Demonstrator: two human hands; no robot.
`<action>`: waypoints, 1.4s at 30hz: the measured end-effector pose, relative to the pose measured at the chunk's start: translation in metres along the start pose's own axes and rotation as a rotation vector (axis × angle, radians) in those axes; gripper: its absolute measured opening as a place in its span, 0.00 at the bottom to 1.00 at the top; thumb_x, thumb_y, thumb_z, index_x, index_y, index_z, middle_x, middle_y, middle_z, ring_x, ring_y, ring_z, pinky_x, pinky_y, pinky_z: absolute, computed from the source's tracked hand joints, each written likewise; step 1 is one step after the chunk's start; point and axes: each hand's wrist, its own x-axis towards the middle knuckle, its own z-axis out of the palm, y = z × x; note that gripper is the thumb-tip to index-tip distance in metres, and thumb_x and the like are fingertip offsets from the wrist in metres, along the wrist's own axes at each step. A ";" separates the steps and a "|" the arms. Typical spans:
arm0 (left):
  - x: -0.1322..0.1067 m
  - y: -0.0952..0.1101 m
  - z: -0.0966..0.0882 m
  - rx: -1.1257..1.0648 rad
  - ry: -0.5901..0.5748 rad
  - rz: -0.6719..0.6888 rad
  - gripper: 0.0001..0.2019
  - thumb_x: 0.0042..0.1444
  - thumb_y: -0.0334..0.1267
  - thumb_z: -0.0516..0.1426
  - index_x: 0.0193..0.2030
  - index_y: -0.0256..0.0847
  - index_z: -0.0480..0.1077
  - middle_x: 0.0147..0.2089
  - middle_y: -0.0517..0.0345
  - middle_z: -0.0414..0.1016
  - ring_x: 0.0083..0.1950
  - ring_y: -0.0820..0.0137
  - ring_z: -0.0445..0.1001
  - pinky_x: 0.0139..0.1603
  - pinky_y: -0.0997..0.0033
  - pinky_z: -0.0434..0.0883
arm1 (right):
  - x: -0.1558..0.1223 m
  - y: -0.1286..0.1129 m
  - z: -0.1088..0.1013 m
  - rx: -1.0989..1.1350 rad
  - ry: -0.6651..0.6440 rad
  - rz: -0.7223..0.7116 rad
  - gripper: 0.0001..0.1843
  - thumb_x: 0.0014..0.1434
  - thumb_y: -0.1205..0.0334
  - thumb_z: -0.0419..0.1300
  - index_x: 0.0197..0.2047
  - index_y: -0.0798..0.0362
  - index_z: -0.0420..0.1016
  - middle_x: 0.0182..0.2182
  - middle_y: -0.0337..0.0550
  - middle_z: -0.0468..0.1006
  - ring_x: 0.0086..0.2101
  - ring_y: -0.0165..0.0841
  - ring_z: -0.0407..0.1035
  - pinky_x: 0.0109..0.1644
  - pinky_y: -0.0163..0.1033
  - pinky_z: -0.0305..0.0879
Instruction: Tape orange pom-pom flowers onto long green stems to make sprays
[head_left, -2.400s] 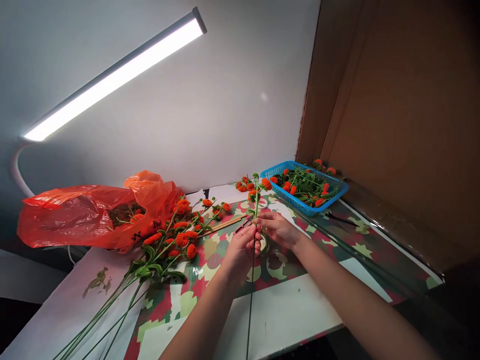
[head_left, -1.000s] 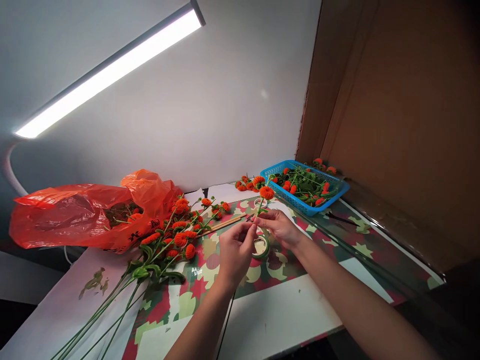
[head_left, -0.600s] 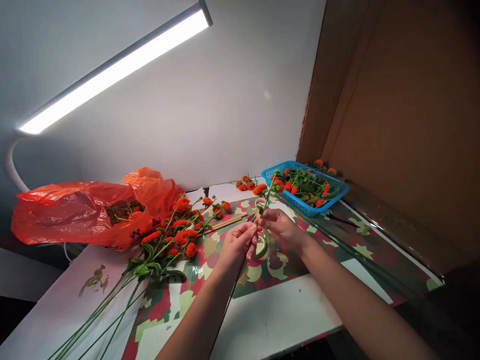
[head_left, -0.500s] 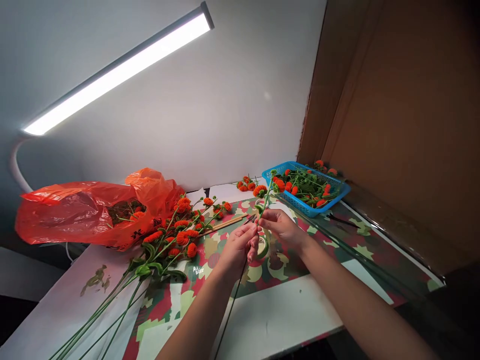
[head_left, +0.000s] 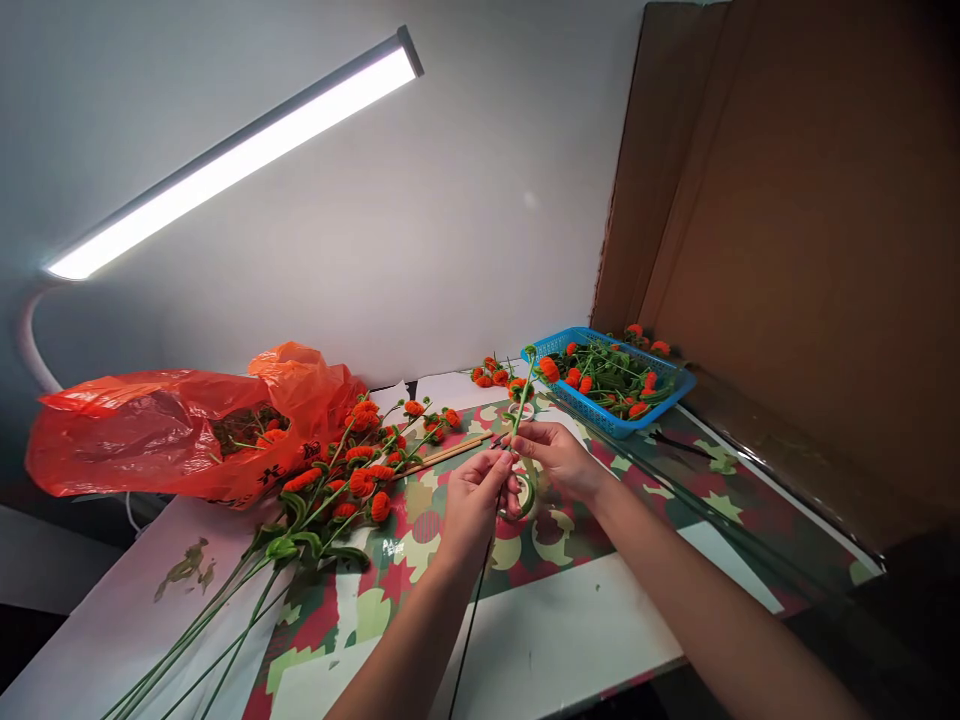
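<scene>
My left hand (head_left: pixel 472 497) and my right hand (head_left: pixel 553 455) meet over the table, both pinched on one thin green flower stem (head_left: pixel 523 398). The stem rises from the fingers to small orange pompom blooms (head_left: pixel 547 367) and a green curled tip, and its long dark lower part (head_left: pixel 469 640) hangs down past my left forearm. A roll of green tape (head_left: pixel 526 496) sits just under the hands, partly hidden by my left fingers.
A pile of finished orange flower stems (head_left: pixel 352 470) lies left of the hands, beside an orange plastic bag (head_left: pixel 172 425). A blue basket (head_left: pixel 611 378) of small blooms stands at the back right. Wooden sticks (head_left: pixel 450 450), a camouflage-pattern mat (head_left: pixel 600 520), a lamp bar (head_left: pixel 232 155) and a cardboard wall (head_left: pixel 787 250) surround the spot.
The stem has turned between my fingers: its bloom head swung from upright to leaning right toward the basket, then partly back. Both hands stayed close together over the tape roll.
</scene>
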 end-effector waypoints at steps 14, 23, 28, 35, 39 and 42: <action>0.055 -0.005 -0.014 0.884 0.107 0.267 0.19 0.60 0.47 0.45 0.34 0.34 0.69 0.28 0.52 0.72 0.27 0.72 0.72 0.29 0.71 0.70 | 0.001 -0.009 -0.017 -0.086 0.039 -0.023 0.13 0.46 0.54 0.67 0.25 0.56 0.72 0.22 0.35 0.68 0.25 0.25 0.59 0.33 0.35 0.55; 0.181 0.015 -0.016 1.559 -0.048 0.679 0.15 0.52 0.24 0.50 0.46 0.37 0.69 0.54 0.41 0.66 0.54 0.56 0.63 0.51 0.57 0.60 | 0.001 -0.016 -0.021 -0.099 0.116 0.006 0.18 0.41 0.50 0.69 0.24 0.56 0.71 0.23 0.36 0.70 0.27 0.28 0.60 0.35 0.36 0.54; 0.206 0.024 -0.010 1.731 -0.456 0.808 0.10 0.54 0.26 0.52 0.32 0.40 0.73 0.38 0.49 0.74 0.50 0.61 0.66 0.51 0.62 0.58 | 0.004 -0.012 -0.026 -0.077 0.103 0.004 0.16 0.43 0.51 0.68 0.25 0.56 0.72 0.24 0.37 0.71 0.29 0.28 0.61 0.37 0.36 0.55; 0.212 0.038 -0.006 1.656 -0.369 0.790 0.12 0.47 0.26 0.57 0.15 0.38 0.68 0.26 0.48 0.72 0.41 0.61 0.67 0.43 0.62 0.58 | 0.005 -0.010 -0.029 -0.075 0.138 0.029 0.16 0.43 0.51 0.67 0.25 0.55 0.72 0.23 0.37 0.71 0.27 0.29 0.62 0.34 0.36 0.56; 0.172 0.029 -0.006 1.431 0.019 0.712 0.14 0.58 0.34 0.50 0.27 0.37 0.75 0.32 0.44 0.75 0.38 0.61 0.68 0.38 0.62 0.60 | 0.008 -0.007 -0.034 -0.088 0.172 -0.033 0.17 0.42 0.49 0.67 0.25 0.55 0.73 0.24 0.38 0.71 0.29 0.30 0.64 0.34 0.36 0.58; 0.120 0.012 -0.010 1.220 0.182 0.596 0.21 0.61 0.43 0.44 0.35 0.33 0.76 0.30 0.46 0.75 0.28 0.68 0.68 0.30 0.68 0.62 | 0.010 -0.005 -0.035 -0.109 0.186 -0.036 0.17 0.42 0.49 0.67 0.26 0.55 0.74 0.23 0.39 0.71 0.28 0.31 0.64 0.32 0.36 0.58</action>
